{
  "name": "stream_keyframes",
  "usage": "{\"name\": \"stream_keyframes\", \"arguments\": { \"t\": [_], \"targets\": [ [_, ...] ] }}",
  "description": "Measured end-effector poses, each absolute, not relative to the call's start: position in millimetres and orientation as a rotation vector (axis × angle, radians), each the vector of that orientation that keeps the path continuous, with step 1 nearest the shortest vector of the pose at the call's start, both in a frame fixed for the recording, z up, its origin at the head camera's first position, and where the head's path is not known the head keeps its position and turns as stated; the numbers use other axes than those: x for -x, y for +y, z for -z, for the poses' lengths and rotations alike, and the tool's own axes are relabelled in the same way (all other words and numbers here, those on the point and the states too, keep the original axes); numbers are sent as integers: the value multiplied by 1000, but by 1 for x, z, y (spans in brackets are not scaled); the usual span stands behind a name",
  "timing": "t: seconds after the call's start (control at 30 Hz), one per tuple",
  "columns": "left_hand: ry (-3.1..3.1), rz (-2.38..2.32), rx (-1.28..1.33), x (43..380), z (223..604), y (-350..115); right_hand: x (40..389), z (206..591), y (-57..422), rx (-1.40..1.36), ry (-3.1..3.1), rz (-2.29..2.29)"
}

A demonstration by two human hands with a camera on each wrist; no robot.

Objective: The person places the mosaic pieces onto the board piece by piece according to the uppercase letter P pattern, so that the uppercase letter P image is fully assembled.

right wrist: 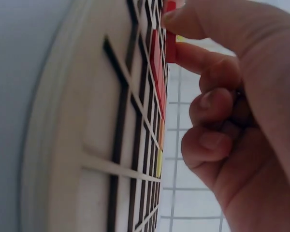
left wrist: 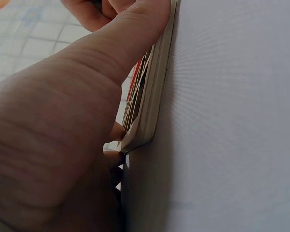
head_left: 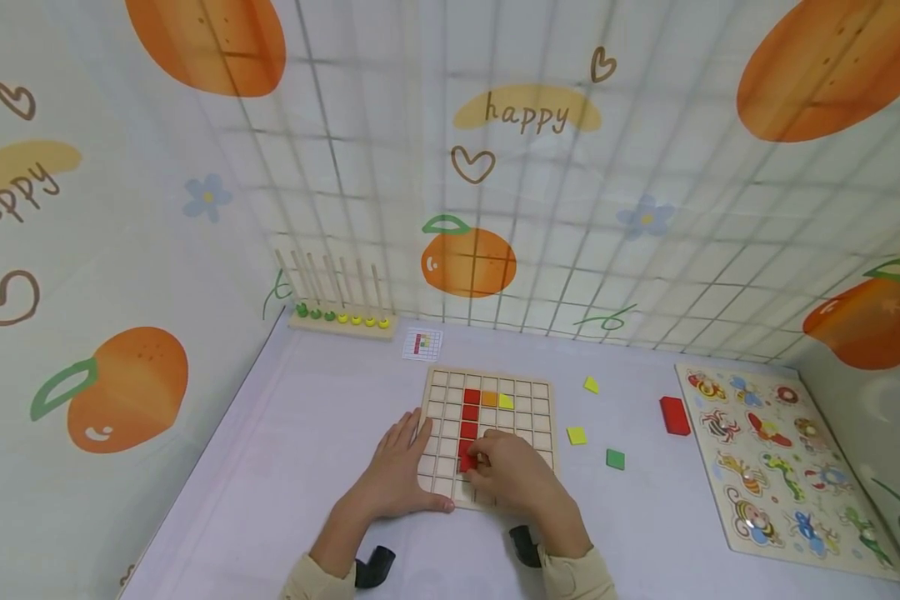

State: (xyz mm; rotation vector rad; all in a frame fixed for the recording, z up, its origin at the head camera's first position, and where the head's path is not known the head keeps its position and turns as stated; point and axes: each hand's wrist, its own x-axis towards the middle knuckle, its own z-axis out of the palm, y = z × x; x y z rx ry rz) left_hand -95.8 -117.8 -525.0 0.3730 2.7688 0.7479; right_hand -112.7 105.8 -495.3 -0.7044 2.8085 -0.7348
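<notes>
A wooden grid board [head_left: 525,419] lies flat in the middle of the head view. A column of red square tiles [head_left: 469,413] fills cells left of its centre, with an orange tile [head_left: 490,399] and a yellow tile [head_left: 506,402] to the right of the top one. My right hand [head_left: 517,471] pinches a red tile [right wrist: 171,48] between thumb and index finger, over the lower end of the column. The other right fingers curl inward in the right wrist view. My left hand [head_left: 401,471] rests at the board's left edge, fingers extended, thumb along the near edge.
Right of the board lie a yellow triangular piece [head_left: 592,385], a yellow square [head_left: 577,436], a green square [head_left: 615,459] and a red block [head_left: 674,416]. An insect puzzle board [head_left: 776,442] is farther right. Behind stand a pattern card [head_left: 422,343] and a bead rack [head_left: 345,329].
</notes>
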Motion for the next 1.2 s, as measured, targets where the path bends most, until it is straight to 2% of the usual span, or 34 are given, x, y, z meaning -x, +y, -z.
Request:
{"name": "stream_keyframes", "arguments": {
  "t": [0.63,1.2],
  "targets": [
    [2770,-738,-363,97,526,-116,110,494,98,780,2849,624],
    [2772,-742,-374,97,525,-117,111,496,99,668,2809,729]
  ]
}}
